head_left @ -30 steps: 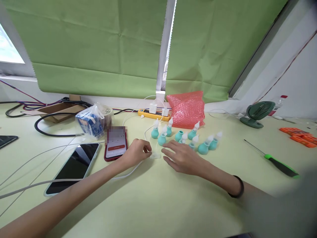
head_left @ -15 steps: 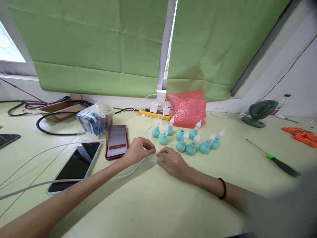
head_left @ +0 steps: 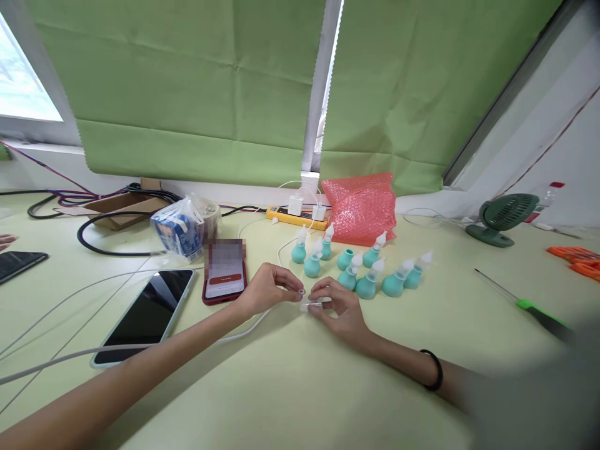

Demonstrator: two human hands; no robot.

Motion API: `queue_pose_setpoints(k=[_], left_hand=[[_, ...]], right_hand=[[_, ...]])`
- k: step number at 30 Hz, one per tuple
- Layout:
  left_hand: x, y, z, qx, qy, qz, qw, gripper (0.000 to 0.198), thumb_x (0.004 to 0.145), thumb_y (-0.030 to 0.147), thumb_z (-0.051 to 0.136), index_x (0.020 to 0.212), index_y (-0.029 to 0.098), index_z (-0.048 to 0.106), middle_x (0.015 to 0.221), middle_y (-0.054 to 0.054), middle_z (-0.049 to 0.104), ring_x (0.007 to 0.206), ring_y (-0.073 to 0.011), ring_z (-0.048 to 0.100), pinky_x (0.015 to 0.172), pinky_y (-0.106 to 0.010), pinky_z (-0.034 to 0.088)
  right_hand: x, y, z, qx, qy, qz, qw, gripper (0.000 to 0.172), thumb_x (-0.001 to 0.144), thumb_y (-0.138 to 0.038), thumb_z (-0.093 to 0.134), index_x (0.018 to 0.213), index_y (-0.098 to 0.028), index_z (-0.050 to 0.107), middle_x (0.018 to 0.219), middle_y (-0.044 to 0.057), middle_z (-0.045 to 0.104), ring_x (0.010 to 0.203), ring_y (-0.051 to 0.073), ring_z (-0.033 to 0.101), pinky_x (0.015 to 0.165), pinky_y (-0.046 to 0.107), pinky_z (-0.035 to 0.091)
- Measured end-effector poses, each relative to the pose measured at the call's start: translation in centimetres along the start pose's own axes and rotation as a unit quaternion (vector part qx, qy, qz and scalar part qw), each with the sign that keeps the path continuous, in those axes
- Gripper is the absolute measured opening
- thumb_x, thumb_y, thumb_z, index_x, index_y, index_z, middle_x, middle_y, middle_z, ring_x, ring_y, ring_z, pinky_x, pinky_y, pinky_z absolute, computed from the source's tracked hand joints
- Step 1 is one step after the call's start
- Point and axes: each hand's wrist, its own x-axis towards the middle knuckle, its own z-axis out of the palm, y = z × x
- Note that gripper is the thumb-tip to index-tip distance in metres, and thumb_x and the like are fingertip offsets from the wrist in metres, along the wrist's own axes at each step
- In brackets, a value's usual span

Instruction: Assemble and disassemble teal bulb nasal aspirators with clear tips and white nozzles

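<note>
My left hand point(head_left: 274, 289) pinches a small whitish ring-shaped piece point(head_left: 302, 292) between thumb and fingertips. Close beside it, my right hand point(head_left: 341, 311) grips a clear plastic nozzle piece point(head_left: 312, 307), held lying sideways. Just beyond my hands stand several teal squeeze bulbs point(head_left: 312, 267), most topped with translucent pointed tips. One teal bulb point(head_left: 345, 259) among them has an open neck and no tip. My fingers cover part of both small pieces.
Left of my hands lie a red-cased phone point(head_left: 225, 279) and a larger dark phone point(head_left: 145, 312), crossed by a white cable. A pink bubble-wrap bag point(head_left: 360, 209) and yellow power strip point(head_left: 290, 217) lie behind. A screwdriver point(head_left: 527, 305) and green fan point(head_left: 506, 212) are right. Another person's fingers point(head_left: 6, 241) show far left.
My hands have drawn slightly apart, so the ring-shaped piece and the clear piece show separately. The whole view has shifted a little; another person's fingers show more at far left.
</note>
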Motion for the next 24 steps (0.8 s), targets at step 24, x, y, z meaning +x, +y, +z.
queue_pose_setpoints(k=[24], left_hand=[[-1.1,0.6,0.6,0.113,-0.007,0.051,0.992,0.024,0.065,0.027,0.060,0.082,0.013,0.068,0.081,-0.006,0.068,0.075,-0.0219,0.061,0.064,-0.023,0.047]], right_hand=[[0.1,0.0,0.2,0.106,0.034,0.067,0.991,0.026,0.063,-0.014,0.063,0.083,-0.021,0.048,0.082,0.000,0.049,0.082,0.014,0.054,0.066,0.029,0.052]])
